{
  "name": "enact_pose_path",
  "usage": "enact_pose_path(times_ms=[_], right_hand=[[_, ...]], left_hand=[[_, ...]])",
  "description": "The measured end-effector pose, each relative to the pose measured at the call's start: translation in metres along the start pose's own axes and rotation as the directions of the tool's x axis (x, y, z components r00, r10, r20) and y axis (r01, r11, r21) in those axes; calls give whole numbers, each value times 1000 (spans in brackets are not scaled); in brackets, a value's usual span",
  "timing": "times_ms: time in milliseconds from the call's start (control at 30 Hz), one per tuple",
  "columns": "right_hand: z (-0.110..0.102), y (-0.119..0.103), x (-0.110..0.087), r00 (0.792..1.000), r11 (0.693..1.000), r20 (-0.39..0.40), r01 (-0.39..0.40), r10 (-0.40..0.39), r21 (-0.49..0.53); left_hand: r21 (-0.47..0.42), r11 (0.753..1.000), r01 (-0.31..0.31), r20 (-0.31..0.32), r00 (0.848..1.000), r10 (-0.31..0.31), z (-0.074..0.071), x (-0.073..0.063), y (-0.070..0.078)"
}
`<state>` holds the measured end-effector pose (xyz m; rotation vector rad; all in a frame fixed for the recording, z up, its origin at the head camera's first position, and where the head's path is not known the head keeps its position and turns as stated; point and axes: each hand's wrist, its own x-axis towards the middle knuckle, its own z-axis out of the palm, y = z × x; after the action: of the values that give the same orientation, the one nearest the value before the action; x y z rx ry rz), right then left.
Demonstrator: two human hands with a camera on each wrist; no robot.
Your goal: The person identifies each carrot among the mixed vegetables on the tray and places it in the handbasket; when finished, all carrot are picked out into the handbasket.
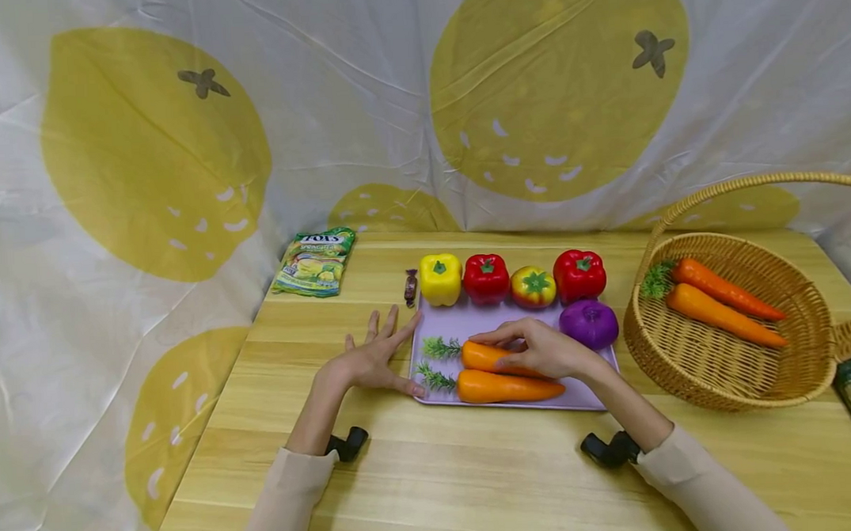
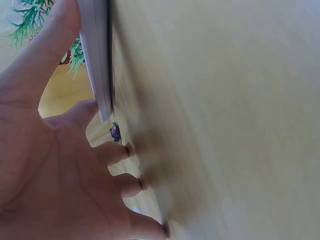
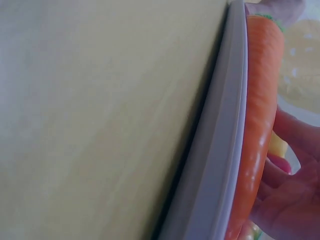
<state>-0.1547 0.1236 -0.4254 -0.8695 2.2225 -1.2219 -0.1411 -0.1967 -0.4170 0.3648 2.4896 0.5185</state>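
A lilac tray lies on the wooden table, bearing two toy carrots with green leafy tops side by side. Over the farther carrot my right hand reaches down, gripping it between thumb and fingers. The nearer carrot lies along the tray's front edge; in the right wrist view this carrot hides part of the right hand. Spread wide at the tray's left side, my left hand has its thumb and index fingertip at the rim. The left hand's other fingertips rest on the table in its wrist view.
Along the tray's back stand a yellow pepper, two red peppers, a red-yellow tomato-like fruit and a purple onion. A wrapped candy and green packet lie left. At right, a wicker basket holds two carrots.
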Motion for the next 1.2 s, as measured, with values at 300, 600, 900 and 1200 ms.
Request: enact_pose_path(times_ms=[300,600,900,1200], right_hand=[[-1,2,2,1000,1000,17,23,-23,7],[-3,0,3,999,999,32,34,-34,14],[-13,0,-3,1000,1000,15,4,-4,-22],[-38,-3,-21,997,996,-69,10,-17,-94]], left_hand=[[-3,1000,-1,-3,1000,1,0,0,0],[-7,1000,-4,-3,1000,4,1,0,-1],[-5,1000,-10,-4,1000,10,1,1,-1],[5,1000,-4,-4,1000,4,1,1,-1]])
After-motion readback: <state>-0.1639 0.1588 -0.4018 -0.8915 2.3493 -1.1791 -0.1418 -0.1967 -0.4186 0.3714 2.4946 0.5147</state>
